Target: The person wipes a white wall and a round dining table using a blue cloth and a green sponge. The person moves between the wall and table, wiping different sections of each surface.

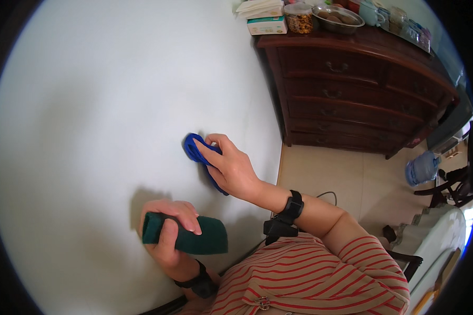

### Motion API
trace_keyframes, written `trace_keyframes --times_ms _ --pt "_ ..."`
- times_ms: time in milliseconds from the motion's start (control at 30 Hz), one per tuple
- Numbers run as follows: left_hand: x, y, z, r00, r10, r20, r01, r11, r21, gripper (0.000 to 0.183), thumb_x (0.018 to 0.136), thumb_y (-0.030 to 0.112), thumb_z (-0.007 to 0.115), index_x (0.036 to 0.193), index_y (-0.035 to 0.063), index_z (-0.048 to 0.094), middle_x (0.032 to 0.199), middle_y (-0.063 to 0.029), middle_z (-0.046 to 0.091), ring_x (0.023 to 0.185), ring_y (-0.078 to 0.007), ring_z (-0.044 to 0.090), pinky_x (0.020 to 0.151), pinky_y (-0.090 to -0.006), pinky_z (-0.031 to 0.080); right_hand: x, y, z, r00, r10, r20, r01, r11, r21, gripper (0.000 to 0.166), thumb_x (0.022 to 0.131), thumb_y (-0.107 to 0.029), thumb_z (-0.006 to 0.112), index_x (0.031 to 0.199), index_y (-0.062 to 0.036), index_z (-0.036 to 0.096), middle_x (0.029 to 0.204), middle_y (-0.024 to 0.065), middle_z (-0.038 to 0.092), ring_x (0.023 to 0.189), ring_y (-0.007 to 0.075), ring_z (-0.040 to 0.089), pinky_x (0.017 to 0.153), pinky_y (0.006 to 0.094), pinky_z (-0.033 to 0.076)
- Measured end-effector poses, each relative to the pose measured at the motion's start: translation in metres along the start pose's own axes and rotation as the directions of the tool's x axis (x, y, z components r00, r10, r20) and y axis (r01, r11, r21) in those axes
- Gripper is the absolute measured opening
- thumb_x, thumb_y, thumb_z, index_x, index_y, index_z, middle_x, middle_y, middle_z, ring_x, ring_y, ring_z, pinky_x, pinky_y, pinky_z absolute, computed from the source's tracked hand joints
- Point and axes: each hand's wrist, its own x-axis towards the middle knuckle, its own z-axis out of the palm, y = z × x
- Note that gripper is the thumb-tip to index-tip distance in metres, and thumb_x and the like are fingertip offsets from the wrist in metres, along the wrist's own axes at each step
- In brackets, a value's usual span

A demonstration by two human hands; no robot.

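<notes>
My right hand (232, 167) presses a bunched blue cloth (197, 149) against a white wall (114, 98), near the middle of the view. Part of the cloth hangs below the fingers. Lower and to the left, my left hand (169, 228) grips a folded dark green cloth (205, 234) between thumb and fingers, close in front of the wall. A black strap with a small black device sits on each wrist.
A dark wooden chest of drawers (335, 90) stands at the upper right, holding a tissue box (267, 25), a food jar (298, 19) and a metal bowl (339, 25). A blue water bottle (421, 168) lies on the tiled floor beyond; a covered table (437, 232) is at the right.
</notes>
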Motion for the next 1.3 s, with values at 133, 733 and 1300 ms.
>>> trace_keyframes --times_ms 133,733,1300 --pt "0.000 0.000 0.001 1.000 -0.008 -0.011 0.008 1.000 0.013 0.019 0.092 0.017 0.053 0.095 -0.0012 0.050 0.067 -0.0098 0.057 0.054 -0.0179 0.055 0.065 -0.0371 0.045 -0.032 0.016 0.004 0.998 -0.013 0.054 0.019 0.995 -0.097 0.054 0.071 0.006 0.062 0.122 -0.0114 0.060 0.112 0.0121 0.053 0.093 0.0291 0.059 0.069 0.0360 0.053" --pt "0.003 -0.002 0.002 0.999 -0.023 -0.040 0.023 1.000 0.003 0.015 0.089 0.013 0.052 0.093 -0.0015 0.051 0.067 -0.0098 0.057 0.054 -0.0176 0.054 0.066 -0.0374 0.045 -0.039 0.036 -0.007 0.989 0.067 0.131 -0.048 0.988 -0.145 0.051 0.073 0.004 0.060 0.120 -0.0123 0.061 0.111 0.0112 0.054 0.090 0.0279 0.060 0.067 0.0364 0.053" --pt "0.004 -0.002 0.004 0.998 -0.022 -0.054 0.022 1.000 -0.002 0.015 0.088 0.011 0.050 0.093 -0.0027 0.052 0.067 -0.0104 0.056 0.054 -0.0180 0.053 0.064 -0.0365 0.045 -0.033 0.044 -0.003 0.994 0.043 0.096 -0.023 0.978 -0.205 0.056 0.073 0.005 0.059 0.126 -0.0124 0.057 0.115 0.0129 0.053 0.097 0.0300 0.058 0.072 0.0376 0.053"
